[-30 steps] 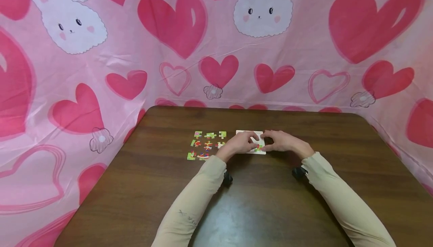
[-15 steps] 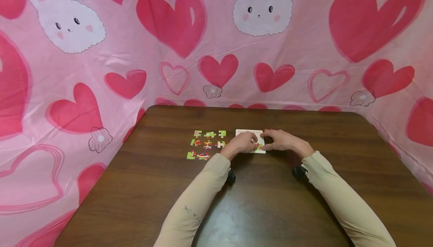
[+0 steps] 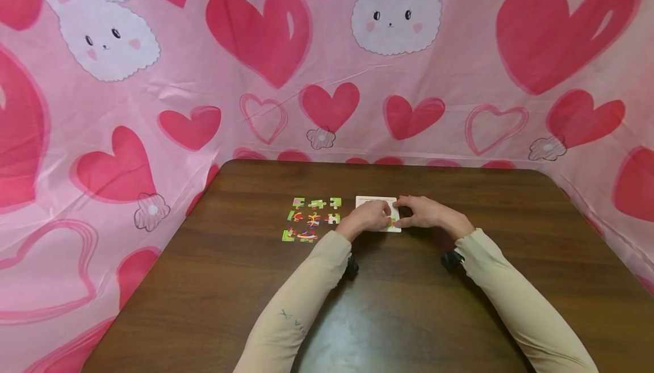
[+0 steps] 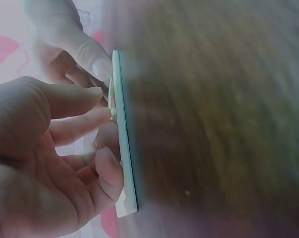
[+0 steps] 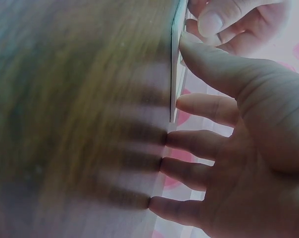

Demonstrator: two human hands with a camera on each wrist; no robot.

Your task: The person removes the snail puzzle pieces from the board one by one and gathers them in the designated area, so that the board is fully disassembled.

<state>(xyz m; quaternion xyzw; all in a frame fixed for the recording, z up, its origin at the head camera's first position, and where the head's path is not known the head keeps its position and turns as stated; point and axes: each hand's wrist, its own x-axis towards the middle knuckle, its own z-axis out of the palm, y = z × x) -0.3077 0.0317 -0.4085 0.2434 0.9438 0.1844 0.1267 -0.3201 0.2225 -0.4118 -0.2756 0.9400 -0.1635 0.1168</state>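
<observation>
In the head view a white puzzle tray point(image 3: 375, 198) lies flat on the table, partly covered by both hands. My left hand point(image 3: 367, 217) reaches over it from the left, its thumb and index finger pinching a small puzzle piece point(image 4: 112, 94) low against the tray; much of the piece is hidden. My right hand point(image 3: 426, 212) rests at the tray's right edge. In the right wrist view its thumb presses on the tray and its index fingertip touches the edge, while the other fingers, nearly straight and spread, reach down to the table.
Several loose colourful puzzle pieces point(image 3: 313, 219) lie in rough rows left of the tray. The brown wooden table point(image 3: 398, 316) extends around them. A pink cloth point(image 3: 449, 66) with hearts and rabbits hangs behind and beside the table.
The left hand has shifted slightly right over the tray, now covering more of the coloured patch near its lower right corner. The right hand stays in place.
</observation>
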